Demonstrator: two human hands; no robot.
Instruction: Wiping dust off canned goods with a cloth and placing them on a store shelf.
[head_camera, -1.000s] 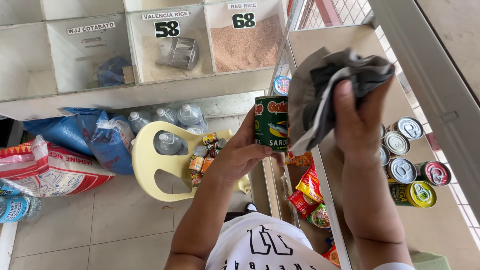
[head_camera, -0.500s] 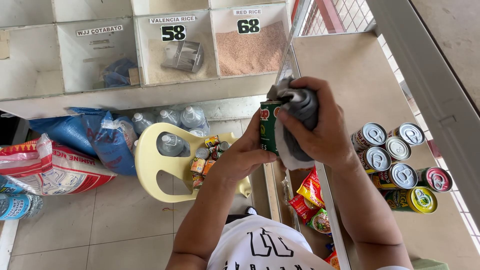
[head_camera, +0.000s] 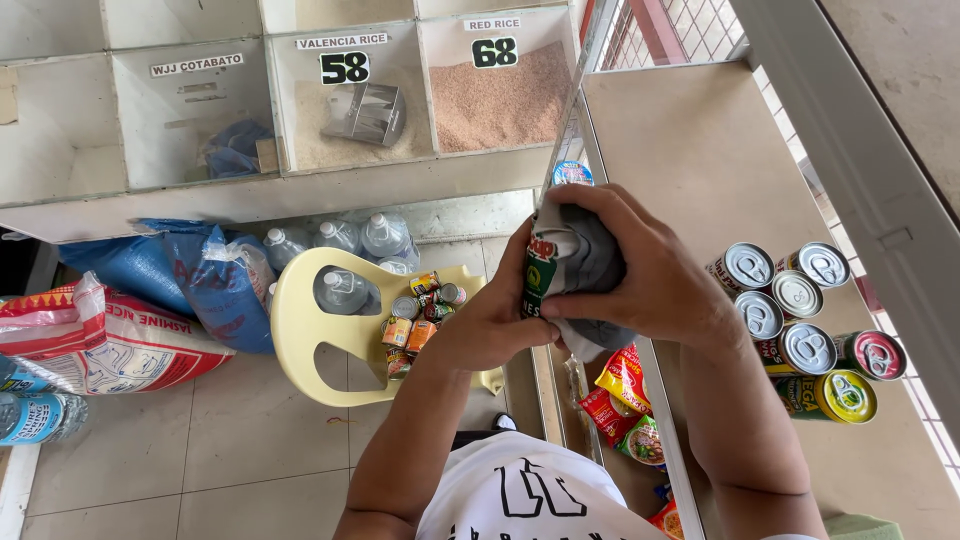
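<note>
Beside shelved tins (head_camera: 800, 320), left hand (head_camera: 490, 325) holds can (head_camera: 540, 275); right hand (head_camera: 650, 285) presses cloth (head_camera: 590, 260).

A yellow plastic chair (head_camera: 300, 330) carries small cans (head_camera: 420, 315) on its seat; water bottles (head_camera: 345, 240) stand behind it. Six tins (head_camera: 800, 320) cluster near the counter (head_camera: 690, 150)'s right edge.

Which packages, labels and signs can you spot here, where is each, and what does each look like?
Green-and-red labelled tin can: held in left hand, grey cloth over it under right hand.
Silver-topped tin cans: clustered on the beige counter.
White-and-red rice sack: lying on the floor, left.
White label strips with black number cards: on the bin fronts.
</note>
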